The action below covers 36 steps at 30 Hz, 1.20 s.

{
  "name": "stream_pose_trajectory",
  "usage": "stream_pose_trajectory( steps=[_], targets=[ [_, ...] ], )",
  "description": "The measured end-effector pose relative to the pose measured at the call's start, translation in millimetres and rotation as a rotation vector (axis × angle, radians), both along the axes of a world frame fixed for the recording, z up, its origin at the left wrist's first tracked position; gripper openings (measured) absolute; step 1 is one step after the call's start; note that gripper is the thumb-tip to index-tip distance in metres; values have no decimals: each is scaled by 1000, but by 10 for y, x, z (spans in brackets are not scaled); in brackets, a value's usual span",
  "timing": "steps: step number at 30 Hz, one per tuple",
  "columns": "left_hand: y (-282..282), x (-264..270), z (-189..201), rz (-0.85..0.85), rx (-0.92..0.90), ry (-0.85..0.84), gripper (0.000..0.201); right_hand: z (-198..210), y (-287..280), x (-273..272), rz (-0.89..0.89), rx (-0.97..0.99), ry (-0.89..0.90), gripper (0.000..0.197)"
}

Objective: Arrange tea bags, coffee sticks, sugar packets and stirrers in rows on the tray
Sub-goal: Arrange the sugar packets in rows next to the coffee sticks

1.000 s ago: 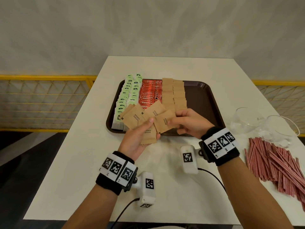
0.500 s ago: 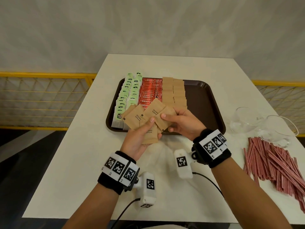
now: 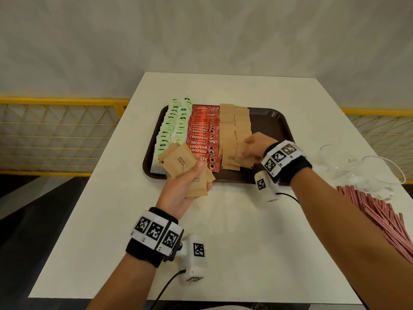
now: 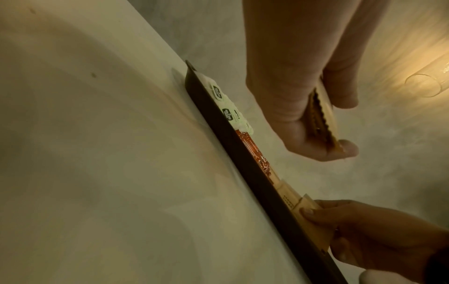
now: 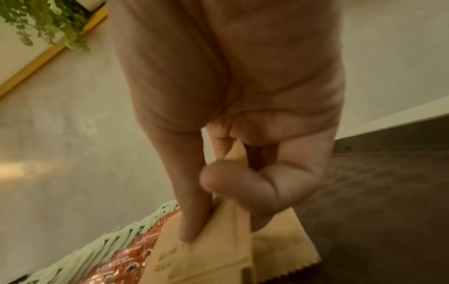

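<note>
Pinched between my right thumb and forefinger is one brown sugar packet (image 5: 218,236), the remaining fingers (image 5: 291,182) of my right hand (image 3: 253,145) curled in behind it; its lower edge sits among the packets at the near end of the sugar rows (image 3: 234,128) on the tray (image 3: 274,121). Over the tray's near left corner, my left hand (image 3: 183,186) grips a fanned sheaf of sugar packets (image 3: 181,159), thumb pressed across their face and fingers closed underneath, the sheaf clear of the tray. From left to right the tray carries green tea bags (image 3: 174,126), red coffee sticks (image 3: 202,135) and then the brown sugar, with bare brown tray beyond my right hand. It rests on a white table (image 3: 223,242), where red stirrers (image 3: 380,215) lie heaped off to my right, just beside two clear glass cups (image 3: 366,173).
</note>
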<state>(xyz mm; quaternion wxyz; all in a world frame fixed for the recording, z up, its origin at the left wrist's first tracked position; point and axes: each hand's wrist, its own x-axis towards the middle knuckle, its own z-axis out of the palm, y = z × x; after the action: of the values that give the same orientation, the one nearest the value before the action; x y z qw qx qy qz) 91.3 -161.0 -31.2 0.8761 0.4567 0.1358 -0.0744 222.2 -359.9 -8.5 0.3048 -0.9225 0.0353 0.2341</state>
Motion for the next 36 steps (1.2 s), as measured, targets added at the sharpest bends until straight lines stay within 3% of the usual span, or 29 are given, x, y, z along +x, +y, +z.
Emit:
stream_pose_trajectory(
  steps=[16,20,23,30,34,36],
  targets=[
    [10,33,22,-6,16,10,13,23,50,147,-31,-34,-81,53],
    [17,41,29,-4,7,13,14,69,-154,168,-94,101,4,39],
    [-16,49,12,-15,4,25,14,113,-261,151,-74,81,47,34],
    [-38,47,6,-35,3,33,14,-25,-286,149,-75,112,116,46],
    [8,48,-3,-22,0,29,13,-71,-262,162,-70,109,123,26],
    [12,51,-11,-20,-1,31,13,-66,-245,161,-56,83,120,24]
  ],
)
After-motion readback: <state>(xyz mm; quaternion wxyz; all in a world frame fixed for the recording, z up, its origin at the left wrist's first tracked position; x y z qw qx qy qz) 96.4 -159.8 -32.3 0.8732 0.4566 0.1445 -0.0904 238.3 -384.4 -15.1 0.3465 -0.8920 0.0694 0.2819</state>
